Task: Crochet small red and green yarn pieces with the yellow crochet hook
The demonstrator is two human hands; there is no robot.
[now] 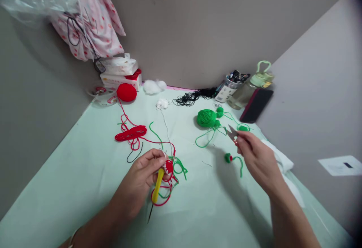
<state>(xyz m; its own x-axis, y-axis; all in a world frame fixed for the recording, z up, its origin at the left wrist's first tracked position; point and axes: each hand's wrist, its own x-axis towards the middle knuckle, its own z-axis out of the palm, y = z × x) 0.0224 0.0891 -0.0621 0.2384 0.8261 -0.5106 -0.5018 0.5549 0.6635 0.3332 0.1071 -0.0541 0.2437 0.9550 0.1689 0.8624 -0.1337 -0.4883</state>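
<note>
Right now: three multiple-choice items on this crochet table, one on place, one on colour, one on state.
1. Where does the green yarn ball lie?
A. beside the left hand
B. beyond the right hand
C. on the tissue pack

2. What colour is the handle of the crochet hook?
A. yellow
B. blue
C. black

3. What does the right hand hold?
A. nothing
B. the red yarn ball
C. small snips

Answers: 1 B, it sits farther up the table than that hand. 2 A, yellow shows below the left hand. 3 C, blades stick out from the fingertips.
</note>
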